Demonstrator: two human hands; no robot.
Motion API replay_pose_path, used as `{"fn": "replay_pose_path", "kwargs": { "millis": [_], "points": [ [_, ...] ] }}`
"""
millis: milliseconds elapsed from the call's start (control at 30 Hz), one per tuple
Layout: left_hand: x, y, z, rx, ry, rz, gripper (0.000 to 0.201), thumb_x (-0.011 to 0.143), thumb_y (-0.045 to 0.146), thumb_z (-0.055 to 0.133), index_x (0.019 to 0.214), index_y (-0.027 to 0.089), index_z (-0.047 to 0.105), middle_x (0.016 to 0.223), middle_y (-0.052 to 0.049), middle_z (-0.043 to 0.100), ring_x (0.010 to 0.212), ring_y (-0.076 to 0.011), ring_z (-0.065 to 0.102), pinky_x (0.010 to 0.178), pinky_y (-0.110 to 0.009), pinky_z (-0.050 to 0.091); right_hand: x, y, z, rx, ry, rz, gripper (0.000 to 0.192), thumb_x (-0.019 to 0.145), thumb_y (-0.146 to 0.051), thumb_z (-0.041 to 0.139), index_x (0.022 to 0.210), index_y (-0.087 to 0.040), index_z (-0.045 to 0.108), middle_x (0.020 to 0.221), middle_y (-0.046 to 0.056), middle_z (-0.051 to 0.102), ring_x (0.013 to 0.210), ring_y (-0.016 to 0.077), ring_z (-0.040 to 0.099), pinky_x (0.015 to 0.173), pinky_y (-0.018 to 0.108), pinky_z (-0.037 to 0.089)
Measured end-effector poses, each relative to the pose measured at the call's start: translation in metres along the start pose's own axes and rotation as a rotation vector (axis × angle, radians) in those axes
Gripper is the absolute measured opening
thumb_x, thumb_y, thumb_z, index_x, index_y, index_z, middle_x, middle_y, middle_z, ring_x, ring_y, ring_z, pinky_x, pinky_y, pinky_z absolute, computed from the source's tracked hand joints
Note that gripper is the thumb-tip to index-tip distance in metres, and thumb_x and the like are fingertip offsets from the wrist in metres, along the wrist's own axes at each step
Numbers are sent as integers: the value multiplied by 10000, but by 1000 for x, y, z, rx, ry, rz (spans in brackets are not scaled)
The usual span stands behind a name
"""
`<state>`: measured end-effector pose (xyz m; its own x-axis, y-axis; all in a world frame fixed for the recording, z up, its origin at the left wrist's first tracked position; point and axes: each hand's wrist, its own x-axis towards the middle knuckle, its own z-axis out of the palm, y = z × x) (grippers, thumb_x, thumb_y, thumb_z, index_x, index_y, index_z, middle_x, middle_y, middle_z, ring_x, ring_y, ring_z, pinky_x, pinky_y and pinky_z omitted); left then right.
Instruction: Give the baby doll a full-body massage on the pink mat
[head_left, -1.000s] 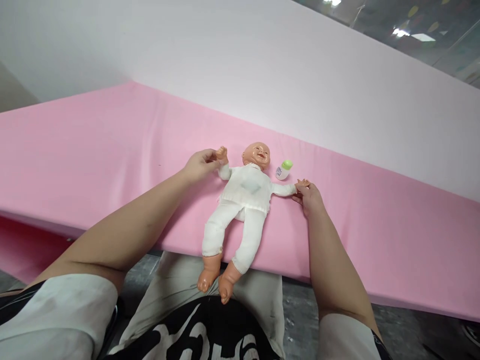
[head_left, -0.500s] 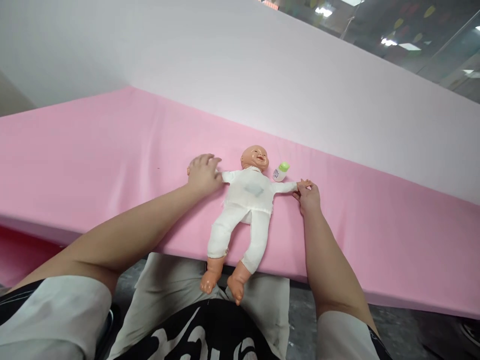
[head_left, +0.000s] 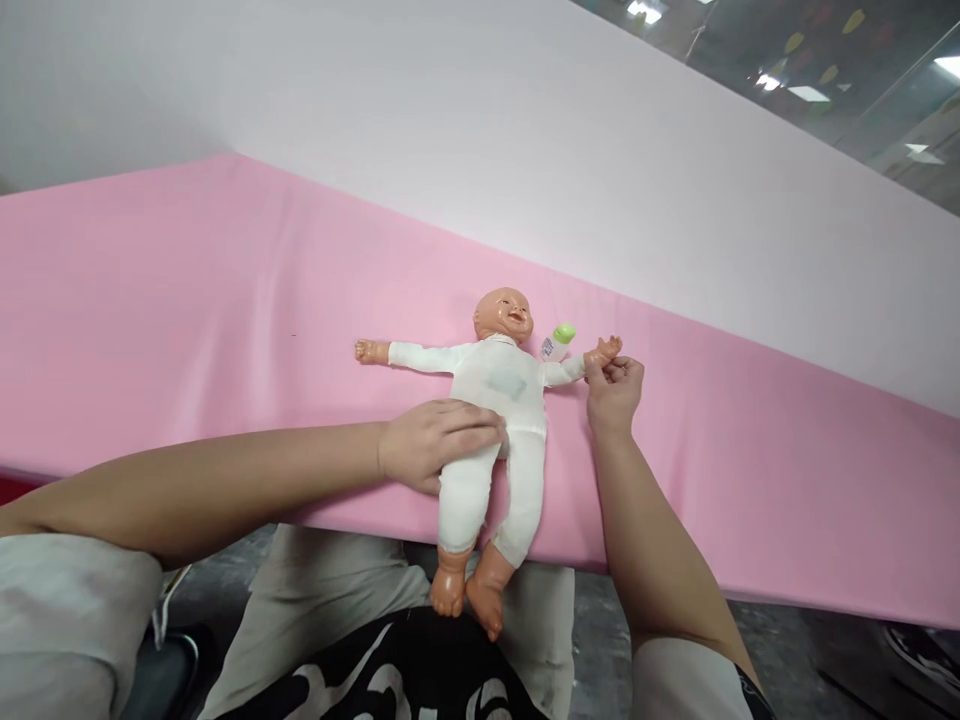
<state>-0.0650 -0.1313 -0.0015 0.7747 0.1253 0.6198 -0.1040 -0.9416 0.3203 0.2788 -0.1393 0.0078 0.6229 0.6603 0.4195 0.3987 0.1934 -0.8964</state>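
Observation:
A baby doll in a white cloth suit lies on its back with both arms spread and its feet past the table's front edge. My left hand is wrapped over the top of the doll's leg at the hip, fingers across the thigh and thumb on the outer side. At the other side, my right hand pinches the doll's hand at the wrist, slightly raised. A small white bottle with a green cap lies tilted beside the doll's head, just above that arm.
A pink cloth covers the long table. Behind it rises a pale partition wall with glass along its upper right. Below the front edge are my lap and a dark grey floor; a shoe shows at the lower right.
My left hand has left the doll's arm and moved down and right onto its hip and thigh. The doll's legs have shifted right. My right hand still holds the doll's hand, now bent up.

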Motion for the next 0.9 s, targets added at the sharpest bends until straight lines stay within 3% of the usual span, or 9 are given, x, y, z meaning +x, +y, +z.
{"fn": "replay_pose_path", "kwargs": {
  "millis": [100, 200, 300, 400, 533, 600, 700, 800, 900],
  "points": [
    [4, -3, -2, -43, 135, -144, 632, 909, 470, 683, 1489, 269, 536, 1323, -146, 728, 1209, -302, 713, 1027, -434, 585, -22, -21, 15, -86, -53, -130, 464, 867, -475, 772, 1221, -249, 574, 1233, 90, 720, 1071, 228, 728, 903, 387, 625],
    [7, -10, -12, -22, 295, -223, 531, 928, 421, 706, 1418, 243, 605, 1201, -118, 768, 1110, -282, 738, 973, -422, 592, -39, -31, 29, -198, -172, -294, 397, 938, -428, 684, 1301, -269, 663, 1311, 94, 715, 1145, 262, 701, 1001, 468, 603],
    [8, -22, -18, -30, 383, -276, 501, 878, 440, 751, 1329, 228, 696, 1200, -118, 778, 1116, -306, 736, 1010, -458, 575, -46, -29, 39, -297, -321, -488, 353, 966, -330, 614, 1300, -291, 720, 1308, 79, 744, 1246, 297, 649, 1149, 557, 517],
    [11, -36, -17, -38, 356, -403, 519, 781, 431, 798, 1256, 229, 754, 1185, -112, 777, 1092, -322, 739, 998, -481, 573, -45, -25, 45, -379, -466, -582, 412, 951, -238, 583, 1326, -325, 728, 1354, 28, 748, 1308, 309, 608, 1188, 601, 483],
    [18, -49, -11, -38, 256, -506, 427, 750, 339, 785, 1155, 206, 803, 1119, -109, 773, 1038, -317, 737, 942, -463, 578, -41, -23, 47, -409, -545, -641, 474, 920, -153, 550, 1320, -329, 735, 1396, 2, 732, 1327, 291, 610, 1205, 584, 470],
    [20, -50, -9, -14, 239, -534, 362, 762, 301, 763, 1100, 184, 818, 1066, -106, 769, 996, -310, 728, 911, -458, 578, -40, -24, 47, -397, -544, -642, 474, 909, -163, 563, 1332, -307, 723, 1408, 24, 724, 1325, 291, 624, 1210, 577, 458],
    [21, -44, -11, 25, 246, -519, 285, 802, 265, 710, 1048, 187, 832, 1015, -92, 763, 956, -284, 724, 884, -440, 584, -40, -23, 43, -387, -463, -532, 409, 892, -275, 656, 1296, -274, 725, 1328, 72, 752, 1248, 318, 664, 1154, 576, 497],
    [20, -32, -15, 44, 272, -439, 274, 846, 278, 692, 1080, 236, 828, 1029, -75, 763, 946, -242, 738, 872, -402, 599, -35, -21, 36, -354, -333, -385, 379, 855, -386, 738, 1211, -254, 738, 1204, 87, 778, 1134, 317, 702, 1074, 546, 549],
    [20, -15, -16, 34, 260, -315, 291, 842, 332, 749, 1119, 272, 818, 1040, -73, 770, 934, -226, 744, 852, -378, 610, -23, -15, 24, -209, -176, -259, 478, 864, -435, 737, 1296, -242, 669, 1179, 76, 775, 1074, 263, 722, 1027, 469, 576]
  ]
}}
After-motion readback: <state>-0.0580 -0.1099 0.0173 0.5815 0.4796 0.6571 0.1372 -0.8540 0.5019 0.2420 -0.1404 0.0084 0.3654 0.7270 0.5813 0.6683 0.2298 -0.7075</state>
